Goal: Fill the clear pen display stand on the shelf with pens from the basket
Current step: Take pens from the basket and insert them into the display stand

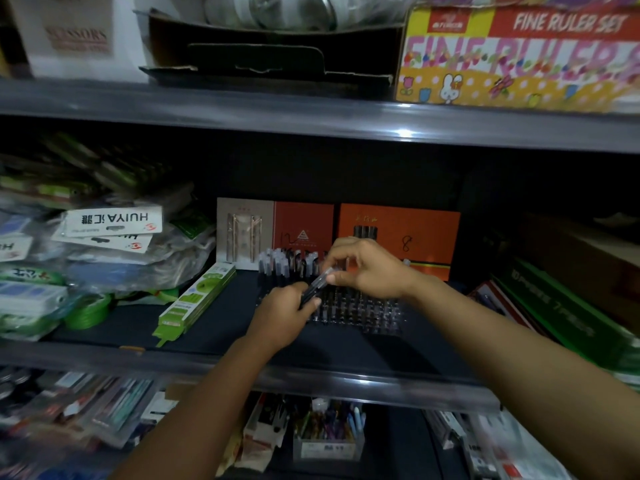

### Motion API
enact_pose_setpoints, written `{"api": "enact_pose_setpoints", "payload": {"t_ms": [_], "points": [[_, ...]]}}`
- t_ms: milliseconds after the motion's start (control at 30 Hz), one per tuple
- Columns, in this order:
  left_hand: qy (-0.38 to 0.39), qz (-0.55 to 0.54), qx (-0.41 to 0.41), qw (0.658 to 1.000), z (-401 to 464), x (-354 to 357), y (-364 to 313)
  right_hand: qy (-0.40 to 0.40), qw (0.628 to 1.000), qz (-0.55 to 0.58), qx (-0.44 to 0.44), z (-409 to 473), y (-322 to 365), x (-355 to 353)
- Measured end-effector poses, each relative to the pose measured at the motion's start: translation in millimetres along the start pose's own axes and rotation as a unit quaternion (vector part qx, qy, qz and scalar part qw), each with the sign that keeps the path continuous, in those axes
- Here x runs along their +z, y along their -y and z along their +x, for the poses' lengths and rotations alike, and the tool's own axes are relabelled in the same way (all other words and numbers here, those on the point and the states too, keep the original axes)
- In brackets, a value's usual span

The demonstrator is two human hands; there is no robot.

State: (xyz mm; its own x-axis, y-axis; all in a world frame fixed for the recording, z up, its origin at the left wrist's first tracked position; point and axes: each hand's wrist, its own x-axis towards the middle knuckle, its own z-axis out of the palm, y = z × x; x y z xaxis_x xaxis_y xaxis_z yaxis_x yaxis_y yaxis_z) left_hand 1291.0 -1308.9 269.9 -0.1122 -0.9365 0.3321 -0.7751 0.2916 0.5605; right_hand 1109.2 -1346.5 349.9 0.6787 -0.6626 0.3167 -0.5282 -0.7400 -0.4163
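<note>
On the dark middle shelf (114,327), the clear plastic pen display stand (360,311) sits near the middle, in front of the orange boxes (398,230) at the back. Both hands hold one dark pen with a clear cap (317,284) just above the stand: the left hand (287,311) curls around its lower end, and the right hand (363,268) pinches the capped end. Only the back rows at the stand's left end hold upright capped pens (287,265); the nearer rows look empty, so most of the filling seems left. The basket is not in view.
</note>
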Motion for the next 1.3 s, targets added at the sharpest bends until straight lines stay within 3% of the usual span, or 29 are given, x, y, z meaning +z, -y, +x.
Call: {"api": "enact_pose_setpoints", "payload": {"t_ms": [200,667,867,1100,1300], "points": [[0.004,-0.01,-0.006,1.0,0,-5,1,-0.036,0.989,0.139,0.037,-6,8,-5],[0.021,0.012,-0.041,0.999,-3,-7,20,-0.209,0.94,0.227,0.144,-7,-11,-31],[0.013,0.028,-0.051,0.998,-2,-5,22,-0.267,0.923,0.213,0.178,-2,-23,-33],[0.038,-0.005,-0.041,0.998,6,0,17,-0.251,0.953,0.092,0.144,-1,-24,-14],[0.08,-0.071,-0.03,0.994,6,6,18,-0.219,0.963,0.067,0.14,7,-29,5]]}}
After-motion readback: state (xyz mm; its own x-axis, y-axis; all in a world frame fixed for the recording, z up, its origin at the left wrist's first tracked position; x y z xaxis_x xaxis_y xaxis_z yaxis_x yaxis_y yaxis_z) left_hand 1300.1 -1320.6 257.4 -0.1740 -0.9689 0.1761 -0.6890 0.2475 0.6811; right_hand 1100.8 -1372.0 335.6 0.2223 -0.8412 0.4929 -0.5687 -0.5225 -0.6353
